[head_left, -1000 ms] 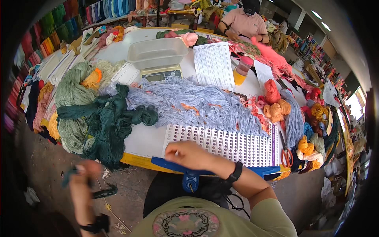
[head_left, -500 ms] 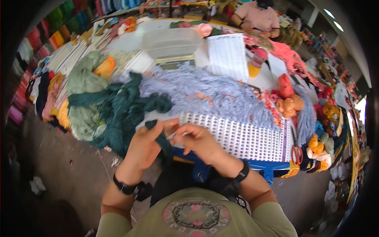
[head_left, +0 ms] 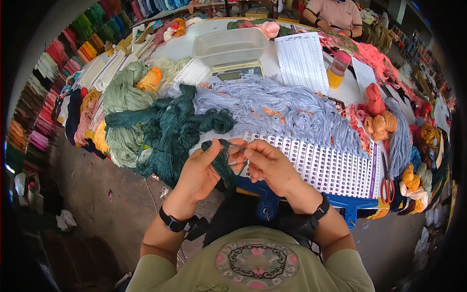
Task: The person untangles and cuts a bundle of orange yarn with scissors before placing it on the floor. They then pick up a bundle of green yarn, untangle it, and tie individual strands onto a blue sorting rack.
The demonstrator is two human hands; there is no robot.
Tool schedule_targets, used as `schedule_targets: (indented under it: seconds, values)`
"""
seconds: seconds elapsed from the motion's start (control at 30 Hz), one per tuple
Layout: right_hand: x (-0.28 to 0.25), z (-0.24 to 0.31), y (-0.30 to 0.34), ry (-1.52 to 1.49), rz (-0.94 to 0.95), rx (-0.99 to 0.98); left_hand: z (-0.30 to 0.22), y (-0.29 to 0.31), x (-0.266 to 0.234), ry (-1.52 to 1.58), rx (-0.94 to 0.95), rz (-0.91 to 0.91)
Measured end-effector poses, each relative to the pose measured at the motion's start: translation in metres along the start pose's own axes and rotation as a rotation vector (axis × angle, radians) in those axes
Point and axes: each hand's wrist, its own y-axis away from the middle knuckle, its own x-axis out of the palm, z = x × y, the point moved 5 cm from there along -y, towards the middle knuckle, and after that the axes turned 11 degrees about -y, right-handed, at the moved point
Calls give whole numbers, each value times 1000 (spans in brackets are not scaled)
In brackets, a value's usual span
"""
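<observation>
My left hand [head_left: 198,176] is closed round a small hank of dark green yarn [head_left: 224,169], whose end hangs below the fingers. Close beside it, my right hand [head_left: 274,167] is closed in a pinch on what looks like a thin strand of that yarn; its fingertips partly hide the strand. Both hands are raised over the table's near edge. Left of them lies a heap of the same dark green yarn [head_left: 165,138]. Beyond them spreads pale blue-grey yarn [head_left: 277,109], partly covering a white board with rows of purple-marked holes [head_left: 316,168].
Blue clamps [head_left: 351,207] hold the near edge, with red-handled scissors [head_left: 387,190] nearby. A plastic tub [head_left: 231,45] sits on a scale [head_left: 233,74]. Behind are a printed sheet [head_left: 302,63] and a pink-lidded jar [head_left: 339,68]. Across the table is another person [head_left: 335,14].
My view has shifted, so the table appears farther right. My right fingers have gone from loosely curled to a pinch beside the left fingertips. The green hank stays in my left hand.
</observation>
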Motion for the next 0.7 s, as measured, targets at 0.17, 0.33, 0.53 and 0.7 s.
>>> schedule_targets:
  seconds: [0.17,0.33,0.53,0.7]
  values:
    - [-3,-1,1,146,-26,-49,6,-7,8,33,-14,9]
    - [1,4,2,250,-21,-166,6,-9,14,-131,64,-55]
    - [-6,6,6,119,-59,-87,7,-9,8,-167,78,-91]
    - [-5,6,9,33,-80,-103,8,-12,11,-250,169,-91]
